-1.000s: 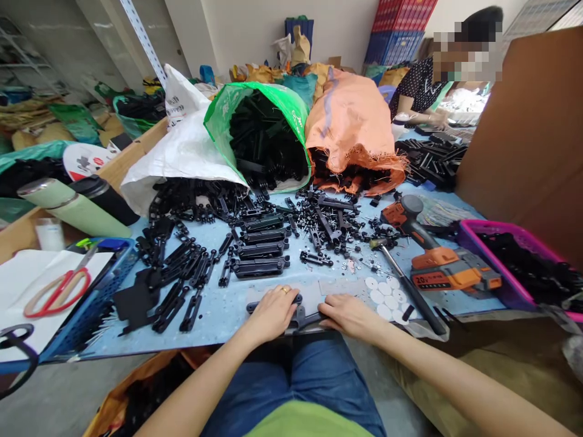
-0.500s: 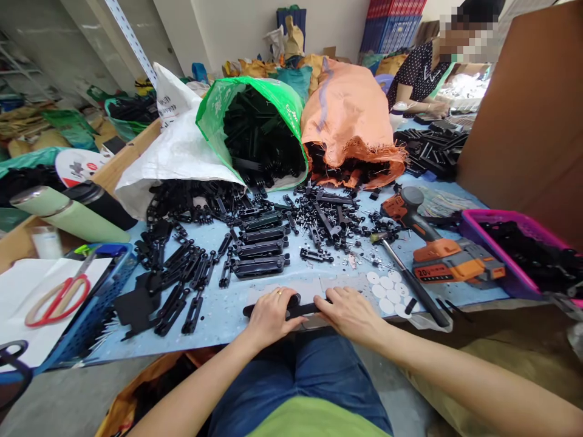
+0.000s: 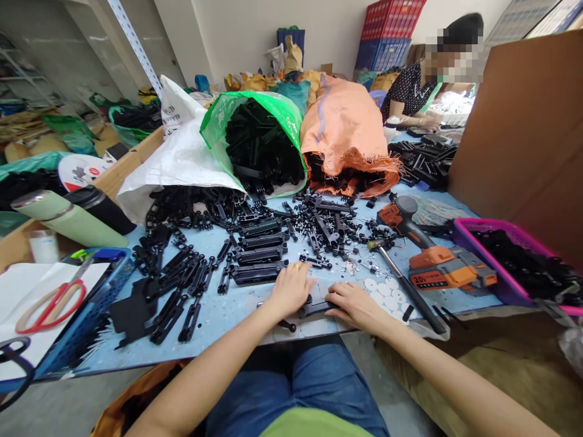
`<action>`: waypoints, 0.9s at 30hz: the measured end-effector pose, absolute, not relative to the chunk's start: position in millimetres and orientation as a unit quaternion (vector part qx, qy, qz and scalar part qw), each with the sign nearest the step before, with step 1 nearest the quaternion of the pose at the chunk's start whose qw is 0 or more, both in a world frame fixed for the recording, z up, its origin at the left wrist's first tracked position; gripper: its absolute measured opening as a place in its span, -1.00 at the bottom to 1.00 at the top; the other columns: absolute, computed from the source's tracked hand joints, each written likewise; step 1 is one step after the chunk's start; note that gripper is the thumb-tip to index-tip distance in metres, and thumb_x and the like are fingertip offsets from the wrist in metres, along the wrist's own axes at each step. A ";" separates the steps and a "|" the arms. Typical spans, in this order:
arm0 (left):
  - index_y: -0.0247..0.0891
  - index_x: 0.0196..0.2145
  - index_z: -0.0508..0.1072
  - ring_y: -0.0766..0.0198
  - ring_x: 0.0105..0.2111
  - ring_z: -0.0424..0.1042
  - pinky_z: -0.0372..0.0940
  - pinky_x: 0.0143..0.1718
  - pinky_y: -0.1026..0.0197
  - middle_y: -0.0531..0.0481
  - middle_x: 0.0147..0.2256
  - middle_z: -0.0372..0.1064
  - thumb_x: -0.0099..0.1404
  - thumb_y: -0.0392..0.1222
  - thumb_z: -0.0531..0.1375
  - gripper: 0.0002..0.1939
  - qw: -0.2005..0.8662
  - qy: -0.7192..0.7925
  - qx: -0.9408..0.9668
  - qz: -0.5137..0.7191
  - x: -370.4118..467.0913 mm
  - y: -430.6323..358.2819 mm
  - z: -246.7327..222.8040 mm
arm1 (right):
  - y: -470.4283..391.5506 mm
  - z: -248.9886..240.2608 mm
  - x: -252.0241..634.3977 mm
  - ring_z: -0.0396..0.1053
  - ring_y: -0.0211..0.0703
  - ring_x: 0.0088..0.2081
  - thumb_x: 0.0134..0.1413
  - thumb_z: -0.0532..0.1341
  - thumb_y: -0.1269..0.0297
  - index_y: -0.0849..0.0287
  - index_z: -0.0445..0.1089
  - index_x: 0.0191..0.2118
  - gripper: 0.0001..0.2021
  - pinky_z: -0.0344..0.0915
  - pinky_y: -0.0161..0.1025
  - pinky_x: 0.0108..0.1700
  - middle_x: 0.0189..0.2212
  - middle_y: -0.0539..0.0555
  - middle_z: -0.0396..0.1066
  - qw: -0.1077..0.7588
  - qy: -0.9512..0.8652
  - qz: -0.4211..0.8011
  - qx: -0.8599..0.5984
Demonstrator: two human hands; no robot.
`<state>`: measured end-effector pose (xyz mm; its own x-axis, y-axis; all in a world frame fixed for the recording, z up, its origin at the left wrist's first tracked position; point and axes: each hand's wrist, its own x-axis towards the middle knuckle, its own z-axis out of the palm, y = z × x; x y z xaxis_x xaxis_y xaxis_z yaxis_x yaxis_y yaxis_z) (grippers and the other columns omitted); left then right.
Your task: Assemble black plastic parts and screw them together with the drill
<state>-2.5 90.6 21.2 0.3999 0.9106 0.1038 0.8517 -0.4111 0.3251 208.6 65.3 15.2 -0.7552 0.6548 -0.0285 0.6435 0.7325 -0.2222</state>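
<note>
- Fingers point(image 3: 334, 297) of the right hand point(image 3: 357, 308) are closed around the near end of a dark, narrow plastic part point(image 3: 319, 308), which lies low at the table's front edge, between the two hands.
- The left hand point(image 3: 291, 288) is palm down with its fingers stretched forward and thumb apart; its underside is hidden, so I cannot tell whether it holds anything.
- A black rounded end piece point(image 3: 288, 326) shows beneath the left wrist; whether it belongs to the same part is unclear.
- Just beyond the left fingertips sits a stacked row of long black plastic arms point(image 3: 259, 256).
- Farther left, slimmer slotted black links point(image 3: 189, 318) lie on the pale blue tabletop point(image 3: 223, 325).
- Beside the right hand are flat white round discs point(image 3: 387, 296), then a black-handled tool with a metal shaft point(image 3: 412, 298) and an orange-and-grey cordless drill point(image 3: 437, 264).
- A purple plastic basket with a pink rim point(image 3: 496, 226) stands at the right.
- Behind, white point(image 3: 182, 155), green point(image 3: 273, 103) and orange woven sacks point(image 3: 346, 121) lie with their mouths toward the hands.
- Beyond, at the right, another person point(image 3: 403, 91) bends over black parts.
</note>
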 end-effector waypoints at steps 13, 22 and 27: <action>-0.42 -0.28 0.42 0.15 -0.16 0.36 0.26 -0.14 0.06 -0.18 -0.24 0.39 0.24 -0.36 0.09 -0.87 0.116 0.620 0.767 0.118 45.4 239.7 8.7 | 57.6 9.6 220.7 0.26 -0.12 -0.16 0.19 0.01 0.04 0.14 0.30 -0.08 -0.67 0.16 -0.20 -0.13 -0.24 0.11 0.34 0.059 -0.906 0.168 -0.385; -0.27 -0.24 0.43 0.25 -0.28 0.44 0.32 -0.20 0.20 -0.07 -0.25 0.44 0.20 -0.30 0.08 -0.81 0.182 0.586 0.737 0.282 -20.5 147.4 30.0 | 153.3 -4.5 274.7 0.21 -0.04 -0.05 0.16 0.04 0.31 0.20 0.27 -0.01 -0.71 0.13 -0.15 -0.03 -0.11 0.18 0.31 0.111 -0.772 0.022 -0.626; -0.32 -0.26 0.38 0.17 -0.35 0.49 0.37 -0.26 0.12 -0.08 -0.36 0.47 0.05 -0.11 0.25 -0.69 0.409 0.591 0.477 0.506 -73.6 66.6 12.1 | 187.8 -15.7 268.1 0.23 -0.05 -0.06 0.15 0.03 0.31 0.22 0.26 -0.01 -0.70 0.15 -0.18 -0.09 -0.11 0.20 0.33 0.108 -0.746 0.029 -0.656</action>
<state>-73.6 66.6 12.1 -0.2106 0.9776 -0.0008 0.1504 0.0332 0.9881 268.1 187.8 -15.7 -0.1152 0.9857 0.1230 0.9734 0.1368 -0.1840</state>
